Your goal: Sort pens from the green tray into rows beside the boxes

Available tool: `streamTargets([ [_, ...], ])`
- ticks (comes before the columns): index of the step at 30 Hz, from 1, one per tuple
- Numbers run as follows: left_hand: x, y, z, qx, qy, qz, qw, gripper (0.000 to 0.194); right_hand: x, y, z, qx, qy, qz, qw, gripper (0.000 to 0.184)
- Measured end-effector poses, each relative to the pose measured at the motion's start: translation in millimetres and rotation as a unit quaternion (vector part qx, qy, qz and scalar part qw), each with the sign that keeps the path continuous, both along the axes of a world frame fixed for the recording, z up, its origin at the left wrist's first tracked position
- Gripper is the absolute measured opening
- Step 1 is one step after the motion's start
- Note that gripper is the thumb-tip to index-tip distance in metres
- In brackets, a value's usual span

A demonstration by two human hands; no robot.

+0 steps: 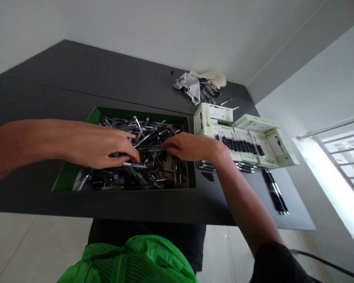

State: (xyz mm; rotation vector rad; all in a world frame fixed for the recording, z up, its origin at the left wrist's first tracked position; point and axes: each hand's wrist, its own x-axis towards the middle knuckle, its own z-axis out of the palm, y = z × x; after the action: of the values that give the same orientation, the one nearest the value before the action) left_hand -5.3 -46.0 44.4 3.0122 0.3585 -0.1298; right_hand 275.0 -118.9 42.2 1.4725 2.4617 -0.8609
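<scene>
A green open box (191,173) holds a jumbled heap of clear and black pens (153,133). Over its left half, my left hand (106,147) reaches in with thumb and forefinger curled together at a clear pen (137,166), whose near end is hidden under the fingers. From the right side my right hand (185,145) reaches into the box, fingers pinched at the end of a pen (150,149) lying across the heap. Both hands are apart, palms down.
Right of the box, light-green cartons (205,122) stand open, with black-gripped pens (238,145) in rows. Loose pens (244,167), small black pieces (208,176) and a pen bundle (274,192) lie nearby. Behind are a grey cloth (190,86), a cream cloth (214,78) and more pens.
</scene>
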Motion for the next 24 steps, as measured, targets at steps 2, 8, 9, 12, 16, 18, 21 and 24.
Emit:
streamTargets([
  [2,-4,10,13.8,-0.077,0.052,-0.017,0.996,0.036,-1,0,1.6,-0.002,0.0,-0.004,1.0,0.035],
  [8,-18,37,29.1,-0.099,0.027,0.03,0.994,0.055,1,0,2.7,-0.001,0.004,-0.005,1.0,0.036],
  [9,-20,38,27.7,-0.096,0.01,0.032,0.995,0.055,2,1,2.1,-0.001,0.011,-0.002,1.0,0.037],
  [12,-22,33,18.4,-0.087,-0.033,0.003,0.996,0.049,4,3,-0.2,-0.001,0.023,-0.001,1.0,0.037],
  [16,-18,14,-1.7,-0.063,-0.05,-0.067,0.994,0.038,4,3,-1.1,-0.005,0.013,0.006,1.0,0.037],
  [18,-14,4,-11.1,-0.051,-0.052,-0.083,0.994,0.036,4,3,-0.5,0.0,0.014,0.007,1.0,0.036],
  [21,-10,-2,-12.9,-0.055,-0.055,-0.113,0.99,0.042,4,3,0.8,0.0,0.02,0.001,1.0,0.035],
  [24,-16,7,6.5,-0.096,-0.074,-0.135,0.983,0.055,5,3,2.3,-0.007,0.023,-0.004,1.0,0.036],
])
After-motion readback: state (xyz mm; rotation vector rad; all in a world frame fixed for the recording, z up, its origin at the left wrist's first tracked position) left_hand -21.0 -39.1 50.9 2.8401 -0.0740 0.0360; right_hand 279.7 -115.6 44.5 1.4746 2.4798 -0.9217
